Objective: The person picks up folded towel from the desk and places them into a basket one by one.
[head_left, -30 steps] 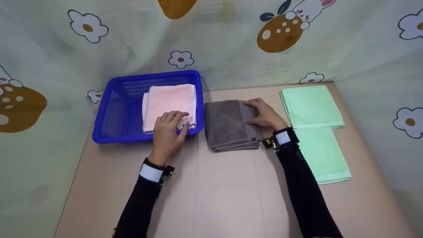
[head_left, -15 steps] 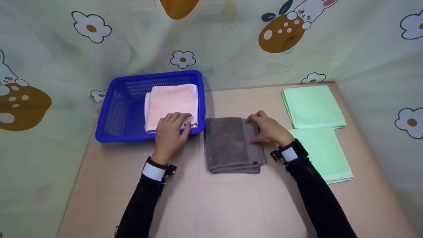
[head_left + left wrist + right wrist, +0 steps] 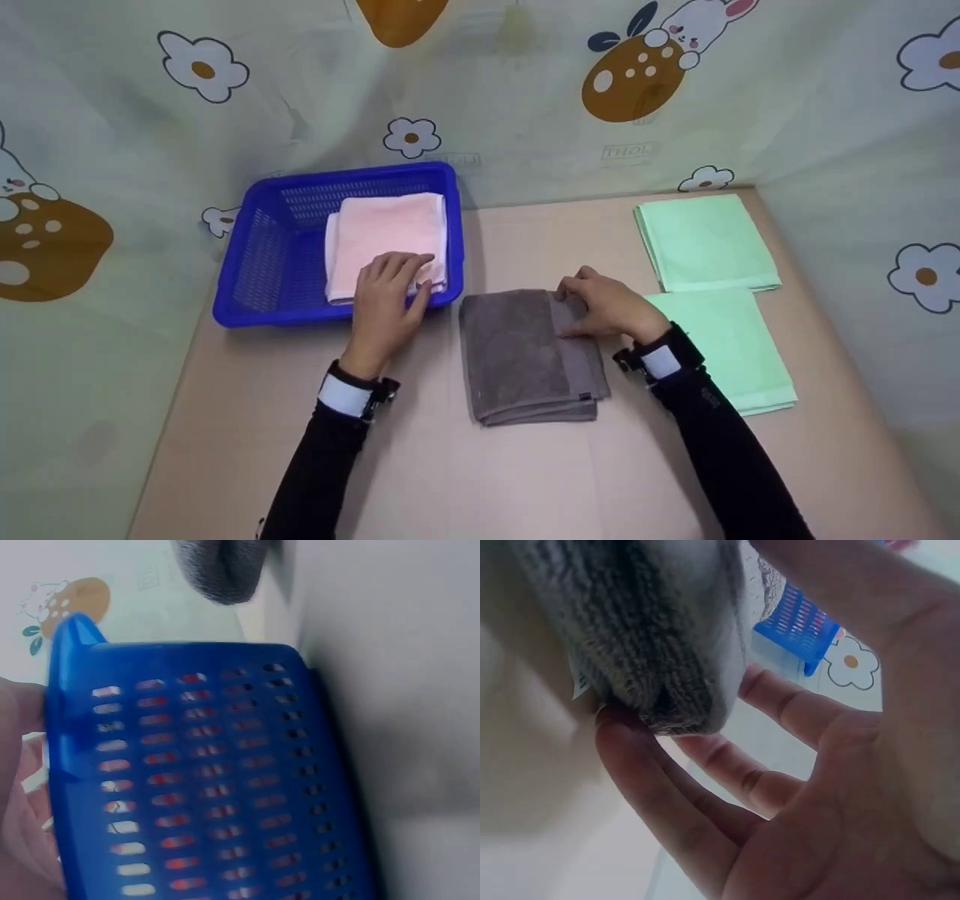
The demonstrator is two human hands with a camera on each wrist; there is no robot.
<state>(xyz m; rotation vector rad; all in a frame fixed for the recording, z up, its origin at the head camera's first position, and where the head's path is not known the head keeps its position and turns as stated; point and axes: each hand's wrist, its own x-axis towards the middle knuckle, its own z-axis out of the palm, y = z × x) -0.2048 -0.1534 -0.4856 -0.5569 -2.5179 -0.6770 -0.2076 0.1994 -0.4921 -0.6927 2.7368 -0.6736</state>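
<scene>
My right hand (image 3: 611, 307) holds the right edge of a folded grey towel (image 3: 514, 352) on the table. Fingers (image 3: 667, 802) curl round the thick folded edge in the right wrist view. A small dark tag shows at the towel's near right corner. My left hand (image 3: 382, 311) reaches over the near rim of a blue plastic basket (image 3: 259, 255). Its relaxed fingers rest at the near right part of the folded pink towels (image 3: 386, 225) inside. Seen from the left wrist, the slotted basket wall (image 3: 217, 765) covers most of that hand.
Two folded light green towels (image 3: 705, 240) lie at the right, one nearer me and partly behind my right wrist. A patterned curtain (image 3: 517, 97) hangs at the back and on both sides of the beige table (image 3: 517, 480).
My right hand has drawn the grey towel toward me across the table, from beside the basket to nearer the front. The left hand stays at the basket, nearly still.
</scene>
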